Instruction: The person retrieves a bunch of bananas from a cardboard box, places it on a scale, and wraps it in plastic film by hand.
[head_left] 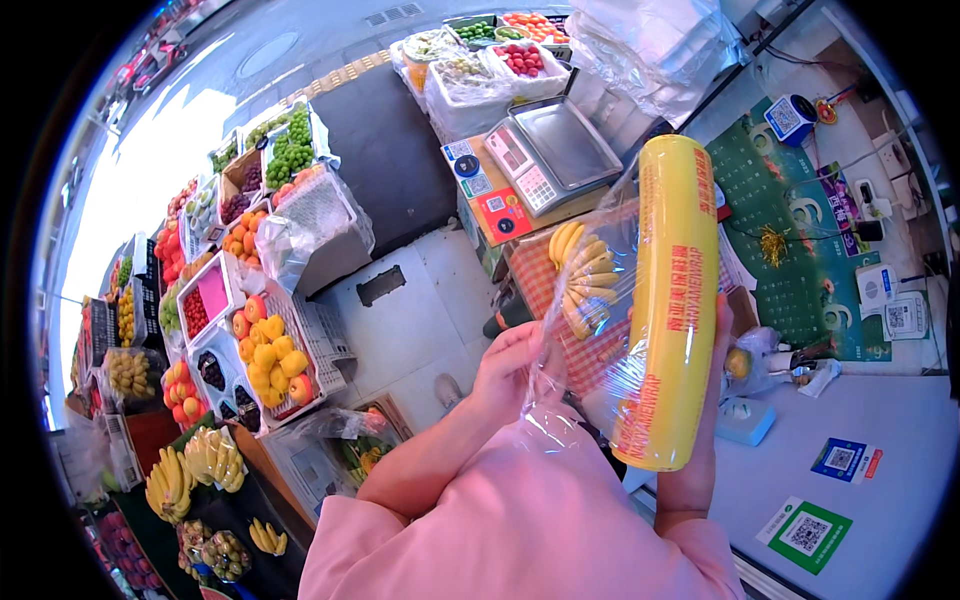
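A big yellow roll of cling film (668,300) stands nearly upright in front of me, red print along its side. My right hand (708,415) grips it from behind on the right, its fingers mostly hidden by the roll. My left hand (508,362) is closed on the loose edge of the clear film (560,375), which stretches between it and the roll. Beyond the film, a bunch of bananas (588,280) lies on a red-checked cloth (535,270), partly seen through the plastic.
A weighing scale (545,160) stands on a box past the bananas. Crates of fruit line the left, among them yellow mangoes (272,360) and green grapes (290,150). A white counter (790,450) with code cards is at right; a pale blue box (745,420) sits on it.
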